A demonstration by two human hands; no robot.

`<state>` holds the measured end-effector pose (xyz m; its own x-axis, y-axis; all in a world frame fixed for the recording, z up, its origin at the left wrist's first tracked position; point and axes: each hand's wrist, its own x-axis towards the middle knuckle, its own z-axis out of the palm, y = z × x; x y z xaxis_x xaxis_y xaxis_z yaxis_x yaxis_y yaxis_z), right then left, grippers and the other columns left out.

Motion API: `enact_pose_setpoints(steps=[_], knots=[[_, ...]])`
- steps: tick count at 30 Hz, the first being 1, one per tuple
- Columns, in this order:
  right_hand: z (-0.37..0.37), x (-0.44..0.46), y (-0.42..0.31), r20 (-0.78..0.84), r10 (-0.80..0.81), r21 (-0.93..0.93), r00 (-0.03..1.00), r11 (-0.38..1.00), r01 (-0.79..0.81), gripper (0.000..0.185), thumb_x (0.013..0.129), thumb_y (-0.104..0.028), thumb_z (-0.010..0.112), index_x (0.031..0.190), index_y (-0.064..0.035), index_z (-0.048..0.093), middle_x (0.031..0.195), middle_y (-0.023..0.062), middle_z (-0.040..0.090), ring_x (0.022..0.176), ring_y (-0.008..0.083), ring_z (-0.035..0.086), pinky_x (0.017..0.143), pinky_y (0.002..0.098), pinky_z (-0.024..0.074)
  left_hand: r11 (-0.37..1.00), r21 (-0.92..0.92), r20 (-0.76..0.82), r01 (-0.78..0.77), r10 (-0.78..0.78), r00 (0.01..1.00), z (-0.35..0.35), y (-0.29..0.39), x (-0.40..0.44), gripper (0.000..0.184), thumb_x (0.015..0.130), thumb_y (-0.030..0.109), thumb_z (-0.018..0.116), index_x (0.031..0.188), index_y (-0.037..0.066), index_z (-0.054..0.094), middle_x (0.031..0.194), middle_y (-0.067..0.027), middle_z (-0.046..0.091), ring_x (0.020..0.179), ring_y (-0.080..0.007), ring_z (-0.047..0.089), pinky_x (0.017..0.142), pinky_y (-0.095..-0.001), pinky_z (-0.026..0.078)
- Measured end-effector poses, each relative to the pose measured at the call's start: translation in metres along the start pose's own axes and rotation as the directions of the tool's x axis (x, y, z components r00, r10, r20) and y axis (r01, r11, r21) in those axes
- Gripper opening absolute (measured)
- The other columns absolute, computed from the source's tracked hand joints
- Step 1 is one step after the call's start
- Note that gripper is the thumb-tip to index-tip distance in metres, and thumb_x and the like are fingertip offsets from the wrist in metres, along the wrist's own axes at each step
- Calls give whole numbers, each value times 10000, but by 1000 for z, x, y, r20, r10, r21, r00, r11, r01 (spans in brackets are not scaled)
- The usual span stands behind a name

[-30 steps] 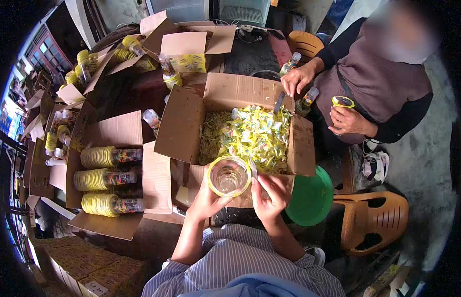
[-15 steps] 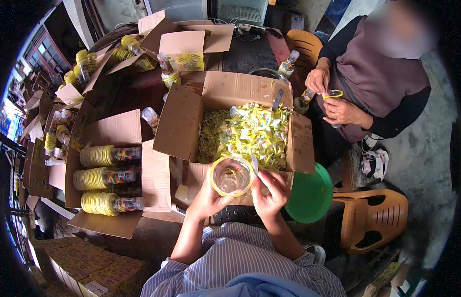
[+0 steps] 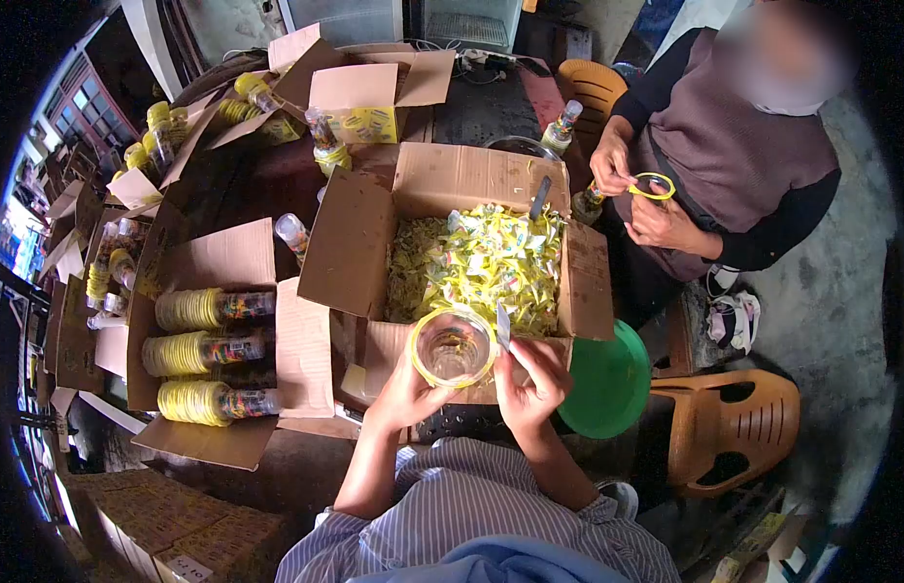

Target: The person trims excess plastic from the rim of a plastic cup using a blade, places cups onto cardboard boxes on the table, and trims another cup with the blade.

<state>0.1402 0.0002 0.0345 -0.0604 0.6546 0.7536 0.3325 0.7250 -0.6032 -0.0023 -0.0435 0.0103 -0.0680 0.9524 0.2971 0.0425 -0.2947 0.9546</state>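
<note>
Basically, left hand (image 3: 405,394) curled round side of cup (image 3: 455,347), mouth up, over near flap of box (image 3: 345,238). Right hand (image 3: 531,384) pinched tight on thin grey strip (image 3: 503,326), maybe blade, just beside cup rim; contact unclear. Risks, judged: strip, if sharp, could skid off rim and nick left hand, cause being hands so near. Hard squeeze may buckle thin cup wall. Tilt could spill contents, too blurred to name. Dropped strip could vanish among loose packets (image 3: 495,257) in box.
</note>
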Motion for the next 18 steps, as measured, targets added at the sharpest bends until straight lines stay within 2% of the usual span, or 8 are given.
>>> enact_pose_setpoints(steps=[12,18], knots=[[0,3,3,50,-8,6,999,1000,8,193,622,54,621,810,13,603,765,125,612,693,226,599,626,277,471,1000,2,70,-8,8,998,-4,2,3,558,678,116,631,1143,-11,349,1097,-135,442,1048,-232,429,898,-339,326],[1,5,5,73,-18,-26,997,999,20,191,624,60,617,808,12,606,764,125,612,685,221,599,628,276,472,994,108,157,3,-21,987,-10,1,6,585,666,106,642,1156,-4,343,1095,-132,443,1052,-239,420,903,-342,318]])
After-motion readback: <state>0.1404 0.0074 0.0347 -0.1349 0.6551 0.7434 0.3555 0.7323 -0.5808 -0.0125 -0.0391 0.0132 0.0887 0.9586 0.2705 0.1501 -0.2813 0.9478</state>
